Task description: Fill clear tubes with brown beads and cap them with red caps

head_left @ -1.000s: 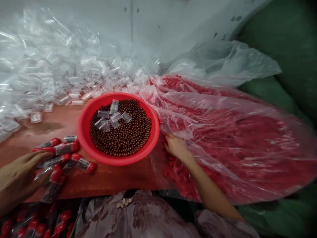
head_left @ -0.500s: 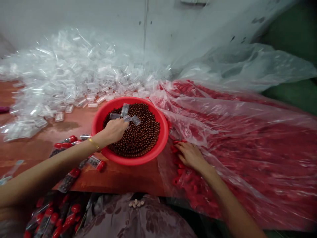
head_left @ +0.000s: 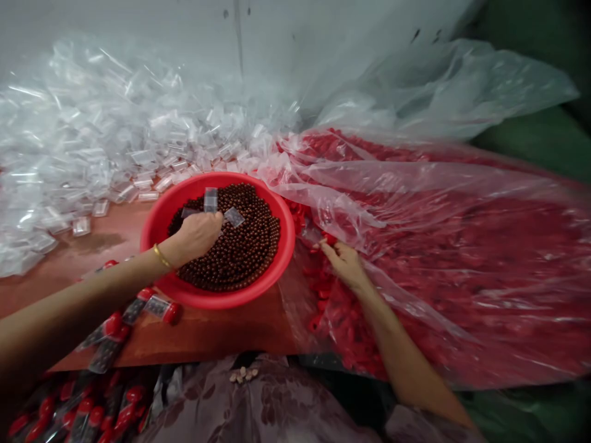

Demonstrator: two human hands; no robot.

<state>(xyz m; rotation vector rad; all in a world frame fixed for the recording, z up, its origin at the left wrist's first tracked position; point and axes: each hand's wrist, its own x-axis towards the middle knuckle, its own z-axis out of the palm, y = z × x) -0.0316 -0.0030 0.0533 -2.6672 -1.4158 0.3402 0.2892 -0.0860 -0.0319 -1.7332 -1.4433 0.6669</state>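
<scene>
Here, one red basin (head_left: 221, 300) of brown beads (head_left: 244, 258) shows two clear tubes (head_left: 210, 200) plainly, another half hidden behind the left hand (head_left: 198, 235), whose fingers curl inward around something I cannot make out. The right hand (head_left: 345, 263) bends its fingers narrowly at uncountable red pieces (head_left: 321, 295), grip unclear; filled tubes (head_left: 157, 307) lie partly behind the left forearm (head_left: 101, 290).

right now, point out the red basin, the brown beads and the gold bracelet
Red basin (head_left: 226, 299), head view, near rim
Brown beads (head_left: 237, 246), head view, heap's middle
Gold bracelet (head_left: 160, 255), head view, band's middle
</scene>
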